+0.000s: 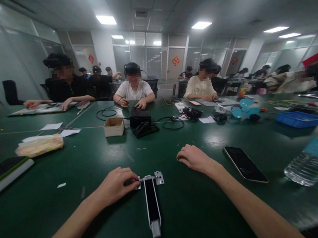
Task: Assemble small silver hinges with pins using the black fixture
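Silver hinged bracket (152,200) lies on the tabletop (192,214), left hand (116,185) pinching one end; right hand (196,159) curled, contents unclear.

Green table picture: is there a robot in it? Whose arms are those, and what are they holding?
No robot here! A person wears a camera on their head, looking forward and down, so these are that person's own arms. The left hand seems to hold one end of a black-and-silver metal piece. The right hand has its fingers together, maybe around something too tiny to name. On the green table are also a phone, a water bottle and a blue tray.
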Demonstrator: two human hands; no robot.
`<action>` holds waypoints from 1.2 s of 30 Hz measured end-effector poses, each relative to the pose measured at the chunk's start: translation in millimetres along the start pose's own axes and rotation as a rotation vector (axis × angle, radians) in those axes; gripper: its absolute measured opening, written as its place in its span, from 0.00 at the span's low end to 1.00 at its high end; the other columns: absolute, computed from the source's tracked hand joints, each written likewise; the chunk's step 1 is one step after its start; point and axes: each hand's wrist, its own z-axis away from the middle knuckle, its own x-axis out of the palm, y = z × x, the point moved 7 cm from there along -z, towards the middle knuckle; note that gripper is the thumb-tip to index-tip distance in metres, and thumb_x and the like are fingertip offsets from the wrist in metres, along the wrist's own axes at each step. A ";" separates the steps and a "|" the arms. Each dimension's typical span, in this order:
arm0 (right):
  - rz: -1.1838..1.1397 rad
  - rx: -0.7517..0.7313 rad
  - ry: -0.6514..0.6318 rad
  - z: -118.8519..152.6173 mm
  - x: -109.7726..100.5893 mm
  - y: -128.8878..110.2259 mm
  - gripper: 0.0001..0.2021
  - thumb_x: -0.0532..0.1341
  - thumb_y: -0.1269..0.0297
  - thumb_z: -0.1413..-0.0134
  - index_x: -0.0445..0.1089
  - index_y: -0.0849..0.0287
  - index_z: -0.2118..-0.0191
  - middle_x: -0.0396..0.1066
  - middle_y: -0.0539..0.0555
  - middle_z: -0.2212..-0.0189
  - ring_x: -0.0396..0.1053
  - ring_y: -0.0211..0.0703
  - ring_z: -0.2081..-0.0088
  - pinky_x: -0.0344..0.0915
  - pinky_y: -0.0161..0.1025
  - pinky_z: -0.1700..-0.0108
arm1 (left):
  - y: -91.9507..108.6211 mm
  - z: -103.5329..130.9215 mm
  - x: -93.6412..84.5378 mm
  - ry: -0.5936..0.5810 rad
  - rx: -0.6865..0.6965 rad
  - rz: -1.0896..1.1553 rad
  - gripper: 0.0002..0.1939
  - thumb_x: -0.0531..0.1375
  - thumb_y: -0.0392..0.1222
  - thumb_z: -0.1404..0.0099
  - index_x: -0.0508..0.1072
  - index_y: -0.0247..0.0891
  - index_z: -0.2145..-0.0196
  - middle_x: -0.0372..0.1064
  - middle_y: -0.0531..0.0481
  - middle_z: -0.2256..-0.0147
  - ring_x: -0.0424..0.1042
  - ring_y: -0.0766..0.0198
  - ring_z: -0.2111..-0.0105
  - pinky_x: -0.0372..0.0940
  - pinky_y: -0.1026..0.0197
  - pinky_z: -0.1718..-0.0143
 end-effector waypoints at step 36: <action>-0.439 -0.230 0.060 2.5 6.5 -88.0 0.05 0.63 0.73 0.48 0.71 0.62 0.64 0.72 0.54 0.66 0.68 0.39 0.64 0.66 0.36 0.61 | 1.2 0.8 4.1 -0.014 0.049 -0.083 0.08 0.56 0.40 0.32 0.75 0.40 0.61 0.71 0.52 0.68 0.69 0.66 0.69 0.59 0.65 0.67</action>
